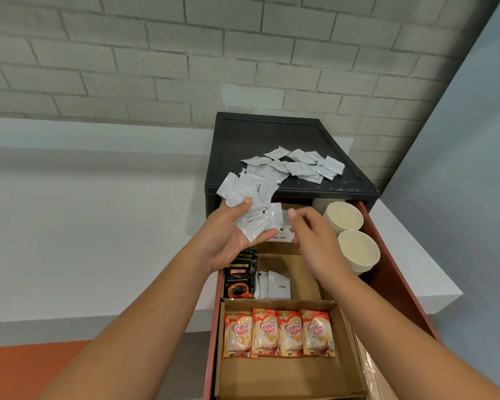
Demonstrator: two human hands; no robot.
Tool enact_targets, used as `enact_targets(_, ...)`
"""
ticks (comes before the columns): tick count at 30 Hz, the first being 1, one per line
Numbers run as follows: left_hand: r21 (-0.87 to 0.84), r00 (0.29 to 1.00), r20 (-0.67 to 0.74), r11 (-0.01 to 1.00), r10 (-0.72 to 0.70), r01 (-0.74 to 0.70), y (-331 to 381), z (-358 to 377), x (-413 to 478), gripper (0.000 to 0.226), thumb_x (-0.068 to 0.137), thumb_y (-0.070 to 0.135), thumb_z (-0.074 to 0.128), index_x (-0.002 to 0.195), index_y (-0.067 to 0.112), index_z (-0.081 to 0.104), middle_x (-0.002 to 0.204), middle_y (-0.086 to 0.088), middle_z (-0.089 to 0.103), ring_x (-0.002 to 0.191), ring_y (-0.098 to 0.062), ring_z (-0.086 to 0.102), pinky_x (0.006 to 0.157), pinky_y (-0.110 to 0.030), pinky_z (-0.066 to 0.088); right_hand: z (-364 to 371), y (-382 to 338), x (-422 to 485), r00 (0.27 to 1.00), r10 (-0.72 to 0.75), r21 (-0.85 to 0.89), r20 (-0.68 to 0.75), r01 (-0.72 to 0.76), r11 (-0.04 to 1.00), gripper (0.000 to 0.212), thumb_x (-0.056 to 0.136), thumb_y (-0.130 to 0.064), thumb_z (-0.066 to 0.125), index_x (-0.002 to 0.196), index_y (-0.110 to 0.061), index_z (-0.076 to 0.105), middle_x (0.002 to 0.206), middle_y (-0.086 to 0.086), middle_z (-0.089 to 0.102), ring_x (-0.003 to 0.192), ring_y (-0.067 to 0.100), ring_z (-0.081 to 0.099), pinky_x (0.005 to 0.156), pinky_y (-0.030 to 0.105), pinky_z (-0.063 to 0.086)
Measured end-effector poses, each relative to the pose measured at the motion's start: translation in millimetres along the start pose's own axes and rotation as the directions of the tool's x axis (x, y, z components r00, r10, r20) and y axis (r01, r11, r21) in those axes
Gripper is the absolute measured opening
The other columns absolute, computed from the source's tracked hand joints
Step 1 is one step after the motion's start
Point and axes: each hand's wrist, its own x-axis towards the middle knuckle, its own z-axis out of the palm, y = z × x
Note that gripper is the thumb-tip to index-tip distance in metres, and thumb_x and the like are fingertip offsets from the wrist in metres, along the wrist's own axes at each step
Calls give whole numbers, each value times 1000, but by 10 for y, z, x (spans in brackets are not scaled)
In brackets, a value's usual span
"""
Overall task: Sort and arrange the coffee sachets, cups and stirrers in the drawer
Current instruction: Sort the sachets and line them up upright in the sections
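1. Drawer [399, 272], red-brown, pulled out towards me from a dark cabinet [272, 134] that stands on a white tabletop [98, 226] against a grey brick wall [156, 53].
2. Loose white sachets [300, 166], a scattered heap on the cabinet's top, lying flat and pointing every way.
3. Paper cups [358, 249], two nested stacks on their sides along the drawer's right wall, mouths facing up towards me; they lie just right of my right hand.
4. Cardboard tray [272, 376], nearest compartment: four Coffee mate sachets [279, 332] in a row, upright, long axis running away from me, labels up.
5. Middle compartment: black Kopiko sachets [238, 280] at left, standing on edge; beside them a few white coffee sachets [274, 285], also upright.
6. My left hand [228, 238], palm up over the drawer's far left, thumb pressed down on a fanned bunch of white sachets [253, 203]; their long axes splay up and rightwards.
7. My right hand [315, 238], just right of that bunch, fingers loosely curled, blurred; whether it grips a sachet I cannot tell.
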Motion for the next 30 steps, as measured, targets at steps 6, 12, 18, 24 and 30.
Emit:
enact_targets(6,136,992,118,989,41,-57,2,64,-48,45,100,12,52,143,18,43,131,-14,64,114,-33,66,79,-43,59,192,-347,136,991,-132,-40,-20,131,990,16,85,-35,70,91,-23,62,93,-4,56,79,1,51,67,9,40)
enact_targets(12,129,990,122,988,72,-88,-1,48,-49,49,98,-1,51,142,20,44,127,-9,67,112,-31,67,77,-41,59,225,-444,283,985,122,114,124,-137,984,24,85,-26,71,71,-13,56,75,3,55,77,19,59,70,42,55)
enact_targets(18,42,995,94,998,34,-38,-1,41,-19,41,101,3,43,137,22,47,123,-10,69,109,-35,68,73,-44,60,40,-411,286,990,116,214,86,-132,968,9,94,-23,62,90,-16,57,84,-2,66,66,6,61,52,16,46)
enact_targets(24,47,998,11,997,56,-56,-16,33,3,43,102,0,42,133,29,47,130,-8,61,106,-31,69,72,-44,60,-175,-102,39,989,150,234,-19,-141,962,14,96,-19,57,100,-32,55,104,-5,65,86,12,64,54,13,48)
enact_targets(30,27,998,-1,998,60,-60,-25,29,22,40,101,1,43,120,35,55,126,-3,63,96,-26,73,72,-44,60,-121,496,-184,960,186,-322,211,-112,940,12,95,-20,60,100,-29,54,91,-8,58,69,6,53,52,14,38)
